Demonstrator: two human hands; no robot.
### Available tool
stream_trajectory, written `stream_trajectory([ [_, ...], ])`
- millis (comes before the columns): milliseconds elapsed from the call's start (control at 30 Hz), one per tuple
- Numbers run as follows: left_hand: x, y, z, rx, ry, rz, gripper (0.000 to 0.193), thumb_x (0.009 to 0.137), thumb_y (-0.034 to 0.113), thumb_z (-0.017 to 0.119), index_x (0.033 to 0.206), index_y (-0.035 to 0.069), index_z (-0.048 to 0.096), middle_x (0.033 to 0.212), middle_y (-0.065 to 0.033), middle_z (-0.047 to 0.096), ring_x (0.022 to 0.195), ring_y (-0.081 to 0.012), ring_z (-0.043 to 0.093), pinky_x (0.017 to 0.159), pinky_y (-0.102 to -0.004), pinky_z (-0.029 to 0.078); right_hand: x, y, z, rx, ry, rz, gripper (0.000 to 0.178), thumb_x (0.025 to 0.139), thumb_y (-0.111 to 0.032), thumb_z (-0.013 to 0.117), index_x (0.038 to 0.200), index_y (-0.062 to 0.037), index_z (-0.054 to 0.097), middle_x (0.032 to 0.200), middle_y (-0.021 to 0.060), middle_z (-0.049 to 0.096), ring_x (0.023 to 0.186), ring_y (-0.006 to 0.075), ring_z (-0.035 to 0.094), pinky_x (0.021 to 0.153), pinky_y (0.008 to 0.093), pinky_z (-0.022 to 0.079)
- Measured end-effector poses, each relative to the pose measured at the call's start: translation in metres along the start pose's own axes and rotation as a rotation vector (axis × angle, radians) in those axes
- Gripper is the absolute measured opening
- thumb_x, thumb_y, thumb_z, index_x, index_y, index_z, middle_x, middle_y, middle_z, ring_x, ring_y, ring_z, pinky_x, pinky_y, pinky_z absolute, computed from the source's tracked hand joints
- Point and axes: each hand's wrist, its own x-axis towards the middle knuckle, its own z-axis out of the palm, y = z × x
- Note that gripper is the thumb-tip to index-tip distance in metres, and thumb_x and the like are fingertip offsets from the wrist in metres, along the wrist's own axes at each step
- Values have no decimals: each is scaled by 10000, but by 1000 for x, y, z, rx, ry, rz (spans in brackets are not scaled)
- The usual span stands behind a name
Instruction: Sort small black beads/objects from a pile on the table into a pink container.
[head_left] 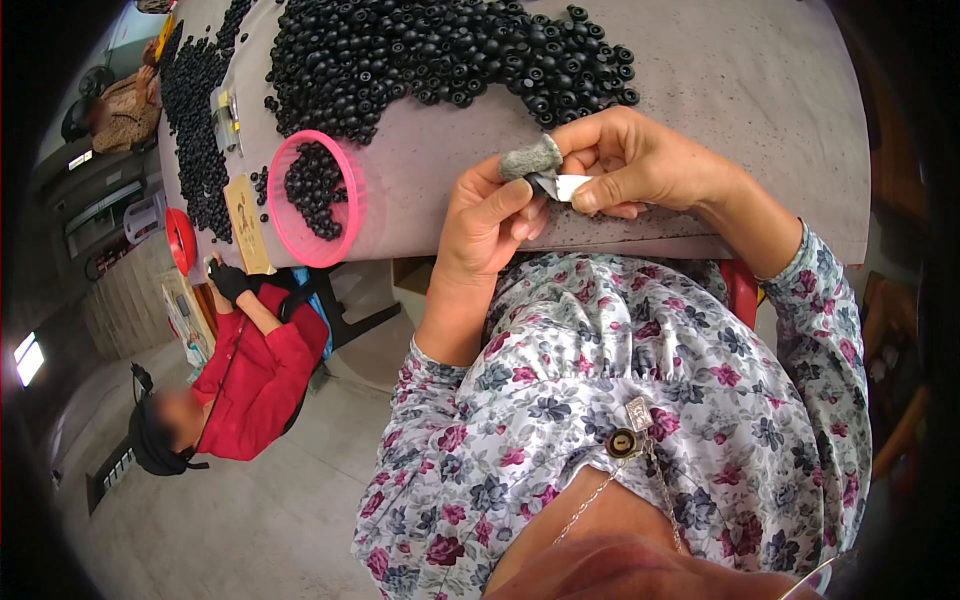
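Note:
Both hands meet just above the near edge of the table. Between the thumb and fingers of my left hand (482, 215) is a small black rubbery piece (541, 186); its full shape is hidden by the fingers. My right hand (650, 165) pinches a small flat white piece (571, 187), its end touching the black piece. A grey fabric finger cover (531, 158) sits where the index fingers meet, and I cannot tell which finger wears it. Beyond the hands lies a large heap of round black parts (400, 55), each with a hollow or knob.
A pink plastic basket (352, 215) holding more black parts stands left on the grey-covered table (720, 70). Near it are a cardboard piece (248, 225), another heap (195, 130) and a red dish (180, 240). A person in red (260, 390) works at the left; another sits farther off.

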Motion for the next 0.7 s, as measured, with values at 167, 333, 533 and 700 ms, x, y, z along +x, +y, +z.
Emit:
stream_trajectory([
  [167, -6, 4, 2, 12, 38, -1, 232, 887, 183, 708, 1003, -10, 651, 721, -46, 594, 522, -88, 498, 482, -227, 397, 3, -4, 5, -30, 81, 51, 346, 861, -47, 658, 1193, 40, 617, 714, -7, 600, 482, 28, 452, 412, 182, 316],
  [333, -26, 47, -7, -260, 56, 263, 369, 927, 397, 637, 924, 29, 607, 704, -16, 542, 522, -90, 453, 514, -258, 378, 3, -2, 6, 69, 153, -80, 316, 877, -63, 650, 1176, 34, 620, 730, -19, 583, 476, 16, 428, 415, 176, 307],
  [533, -33, 82, -15, -76, 296, 566, 476, 949, 479, 570, 987, 5, 585, 731, -34, 494, 556, -114, 431, 541, -246, 372, 6, -4, 5, -2, 215, -118, 301, 899, -96, 640, 1170, 33, 619, 716, -29, 564, 479, 9, 425, 416, 169, 295],
  [700, -7, 17, 6, 800, 401, 412, 176, 940, 164, 637, 970, -8, 623, 760, -37, 600, 600, -90, 512, 546, -233, 411, 5, -2, -10, 60, 361, -261, 299, 907, -178, 677, 1147, -5, 633, 757, -8, 586, 528, 15, 470, 443, 162, 345],
])
